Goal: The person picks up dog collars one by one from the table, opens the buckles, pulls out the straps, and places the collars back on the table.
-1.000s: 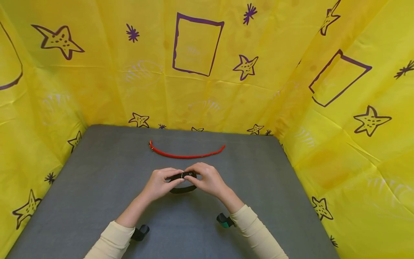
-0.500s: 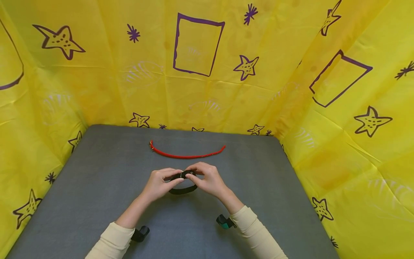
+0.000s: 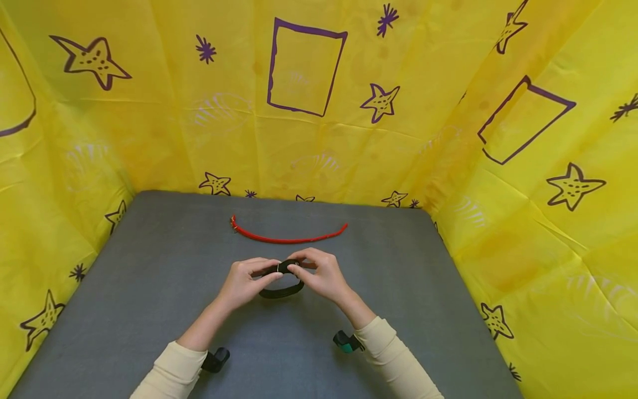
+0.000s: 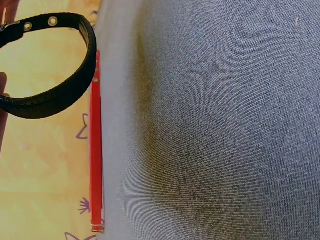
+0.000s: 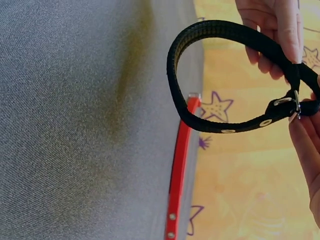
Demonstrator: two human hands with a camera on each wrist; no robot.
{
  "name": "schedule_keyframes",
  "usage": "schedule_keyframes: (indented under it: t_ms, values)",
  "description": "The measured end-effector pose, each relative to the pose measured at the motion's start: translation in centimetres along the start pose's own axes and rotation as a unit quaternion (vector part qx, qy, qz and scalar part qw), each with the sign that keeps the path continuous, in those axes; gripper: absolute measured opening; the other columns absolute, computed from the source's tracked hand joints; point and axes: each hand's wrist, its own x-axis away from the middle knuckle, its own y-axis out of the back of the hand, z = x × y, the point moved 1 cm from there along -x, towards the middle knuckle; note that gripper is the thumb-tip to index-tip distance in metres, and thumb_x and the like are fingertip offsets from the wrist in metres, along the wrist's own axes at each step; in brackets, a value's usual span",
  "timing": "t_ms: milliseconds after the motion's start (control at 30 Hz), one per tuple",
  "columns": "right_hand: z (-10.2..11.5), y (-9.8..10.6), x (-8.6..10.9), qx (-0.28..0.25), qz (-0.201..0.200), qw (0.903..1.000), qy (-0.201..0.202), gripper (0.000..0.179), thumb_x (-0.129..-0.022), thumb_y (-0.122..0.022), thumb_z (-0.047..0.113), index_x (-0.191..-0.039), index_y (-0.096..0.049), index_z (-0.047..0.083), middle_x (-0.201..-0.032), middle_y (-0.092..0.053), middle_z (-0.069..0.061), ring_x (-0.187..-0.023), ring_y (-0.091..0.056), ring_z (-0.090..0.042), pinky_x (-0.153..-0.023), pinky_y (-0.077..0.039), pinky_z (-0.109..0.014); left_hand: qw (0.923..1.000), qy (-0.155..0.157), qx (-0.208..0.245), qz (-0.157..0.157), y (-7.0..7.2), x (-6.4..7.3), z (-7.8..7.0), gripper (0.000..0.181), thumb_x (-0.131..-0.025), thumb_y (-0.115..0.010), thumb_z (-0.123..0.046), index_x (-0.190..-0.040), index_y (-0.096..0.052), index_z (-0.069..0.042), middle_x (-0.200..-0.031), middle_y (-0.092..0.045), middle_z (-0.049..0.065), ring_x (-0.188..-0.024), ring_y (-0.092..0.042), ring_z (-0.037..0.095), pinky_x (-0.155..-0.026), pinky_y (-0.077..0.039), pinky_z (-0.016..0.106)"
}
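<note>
Held just above the grey table is a black collar bent into a loop, with a metal buckle and eyelets in its strap. My left hand pinches it on the left of the buckle between thumb and fingers. On the other side my right hand pinches the strap, which bulges up between the two hands. In the right wrist view the buckle shows with the strap through it, beside the right hand's fingertips. Beyond the hands lies a red collar, stretched in a shallow curve, its buckle end to the left.
The grey table is enclosed at the back and sides by a yellow cloth with drawn stars and shapes. Dark wrist-worn devices sit by both cuffs, the left device and the right device.
The strap between my hands has bowed upward more, with my right fingertips rising slightly. My left hand keeps nearly the same place. The red collar has not moved.
</note>
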Motion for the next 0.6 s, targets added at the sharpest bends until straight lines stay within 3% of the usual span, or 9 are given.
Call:
schedule_keyframes:
  t_ms: [133,300,433,600]
  values:
    - [-1.1,-0.1,0.3,-0.003,0.001,0.9998,-0.02,0.015,-0.086,-0.073,0.001,-0.1,-0.07,0.001,-0.096,-0.069,-0.011,-0.086,-0.068,-0.025,-0.076,-0.057,-0.032,0.9999,-0.009,-0.004,0.005,0.1,-0.1,0.0,0.025,-0.078,-0.081,-0.006,-0.102,-0.076,-0.005,-0.096,-0.073,0.003,-0.083,-0.071,0.018,-0.07,-0.058,0.033]
    - [-2.2,0.2,0.5,0.014,0.034,0.9983,-0.045,0.017,-0.088,-0.074,0.014,-0.105,-0.071,0.01,-0.101,-0.068,0.001,-0.094,-0.066,-0.014,-0.081,-0.056,-0.033,0.9982,-0.045,-0.037,0.016,0.2,-0.1,0.0,0.025,-0.079,-0.081,-0.008,-0.103,-0.076,-0.006,-0.095,-0.073,0.0,-0.079,-0.068,0.012,-0.066,-0.057,0.028]
    - [-1.7,0.6,0.2,0.097,0.068,0.993,0.002,0.024,-0.087,-0.076,0.019,-0.109,-0.071,0.012,-0.105,-0.068,0.001,-0.098,-0.063,-0.01,-0.084,-0.054,-0.026,0.9934,-0.071,-0.087,0.024,0.2,-0.2,-0.2,0.027,-0.077,-0.083,-0.008,-0.103,-0.076,-0.006,-0.095,-0.073,0.0,-0.08,-0.068,0.012,-0.064,-0.055,0.028]
    - [-0.8,0.6,-0.1,0.189,0.085,0.9759,0.07,0.024,-0.085,-0.078,0.02,-0.107,-0.072,0.011,-0.102,-0.069,0.0,-0.094,-0.062,-0.01,-0.08,-0.05,-0.02,0.9879,-0.082,-0.127,0.034,0.1,-0.2,-0.6,0.03,-0.075,-0.084,-0.01,-0.104,-0.076,-0.004,-0.097,-0.073,0.002,-0.086,-0.07,0.016,-0.069,-0.056,0.033]
